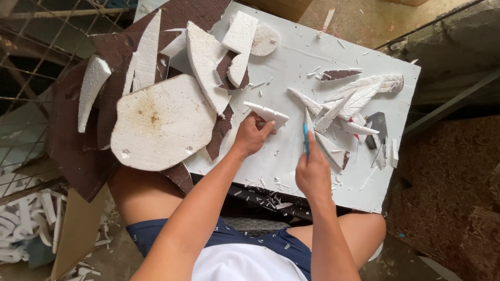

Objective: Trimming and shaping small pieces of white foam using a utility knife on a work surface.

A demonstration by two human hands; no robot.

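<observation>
Your left hand [251, 136] pinches a white foam wedge [267, 114] at its near end, holding it against the white counter [291, 57] just right of the big foam slab [159, 122]. Your right hand [312, 174] is clenched around a blue-handled knife [305, 136], blade pointing away from you, a short way right of the wedge and just beside the carved foam feathers [354, 101].

The risks as I judge them: the left fingertips lie close to the wedge's edges, so a blade drawn toward that hand could slip off the soft foam and catch them. Foam crumbs and slivers litter the counter, and the wedge could skate on them under pressure. The feathers lie near the knife tip; a stray stroke might nick or snap them. The slab and the brown-backed offcuts [78, 140] overhang the left edge, so a nudge from your forearm could tip them to the floor.
</observation>
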